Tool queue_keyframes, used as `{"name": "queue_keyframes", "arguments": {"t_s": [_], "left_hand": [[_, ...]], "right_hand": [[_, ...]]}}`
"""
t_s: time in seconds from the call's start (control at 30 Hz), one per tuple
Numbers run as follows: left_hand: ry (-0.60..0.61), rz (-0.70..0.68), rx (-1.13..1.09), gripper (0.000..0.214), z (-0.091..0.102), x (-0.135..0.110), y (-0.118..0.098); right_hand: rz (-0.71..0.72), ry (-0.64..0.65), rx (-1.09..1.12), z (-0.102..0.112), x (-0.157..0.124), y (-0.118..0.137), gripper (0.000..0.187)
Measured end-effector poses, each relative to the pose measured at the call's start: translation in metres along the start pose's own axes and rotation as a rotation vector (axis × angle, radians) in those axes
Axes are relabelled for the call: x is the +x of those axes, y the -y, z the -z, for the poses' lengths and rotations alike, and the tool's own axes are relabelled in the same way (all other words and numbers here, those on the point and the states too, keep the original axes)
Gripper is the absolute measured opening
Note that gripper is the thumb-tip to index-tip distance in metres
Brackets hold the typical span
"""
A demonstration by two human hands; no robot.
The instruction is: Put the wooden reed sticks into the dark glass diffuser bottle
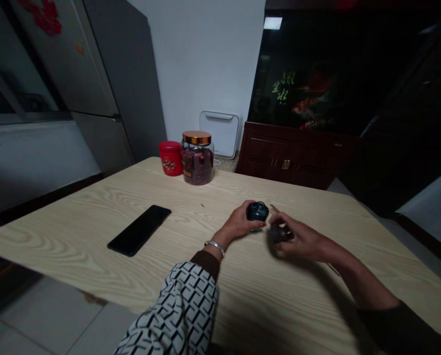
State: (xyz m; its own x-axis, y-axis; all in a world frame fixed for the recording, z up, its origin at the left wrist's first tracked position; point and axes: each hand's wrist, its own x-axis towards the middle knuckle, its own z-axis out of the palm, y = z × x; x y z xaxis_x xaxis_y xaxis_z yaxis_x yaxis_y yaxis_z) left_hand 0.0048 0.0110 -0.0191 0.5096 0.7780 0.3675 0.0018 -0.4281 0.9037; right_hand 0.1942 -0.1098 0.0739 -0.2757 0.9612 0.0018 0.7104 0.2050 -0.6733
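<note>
My left hand is curled around a small dark teal round pot that stands on the light wooden table. Just to its right, my right hand is closed on a small dark round piece, held slightly above the table; it looks like a lid, though the dim light blurs it. Thin wooden sticks lie on the table behind both hands, partly hidden by my right hand.
A black phone lies face up on the table's left part. At the far edge stand a red tin and a glass jar with a copper lid. A dark wooden cabinet stands behind the table.
</note>
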Motion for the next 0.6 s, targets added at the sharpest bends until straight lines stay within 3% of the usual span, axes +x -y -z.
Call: {"name": "queue_keyframes", "arguments": {"t_s": [0.13, 0.27, 0.4, 0.6], "left_hand": [[0.001, 0.011, -0.024, 0.076, 0.0, 0.0, 0.001], [0.002, 0.005, -0.023, 0.074, 0.001, 0.0, -0.002], [0.015, 0.015, -0.021, 0.076, 0.002, 0.0, -0.002], [0.042, 0.022, -0.082, 0.074, 0.002, 0.001, -0.002]], "right_hand": [[0.109, -0.408, 0.627, 0.014, 0.027, 0.009, 0.052], [0.147, -0.637, 0.865, -0.002, 0.068, 0.013, 0.043], [0.165, -0.629, 0.784, -0.02, 0.088, -0.003, 0.043], [0.206, -0.473, 0.525, -0.02, 0.077, -0.018, 0.037]]}}
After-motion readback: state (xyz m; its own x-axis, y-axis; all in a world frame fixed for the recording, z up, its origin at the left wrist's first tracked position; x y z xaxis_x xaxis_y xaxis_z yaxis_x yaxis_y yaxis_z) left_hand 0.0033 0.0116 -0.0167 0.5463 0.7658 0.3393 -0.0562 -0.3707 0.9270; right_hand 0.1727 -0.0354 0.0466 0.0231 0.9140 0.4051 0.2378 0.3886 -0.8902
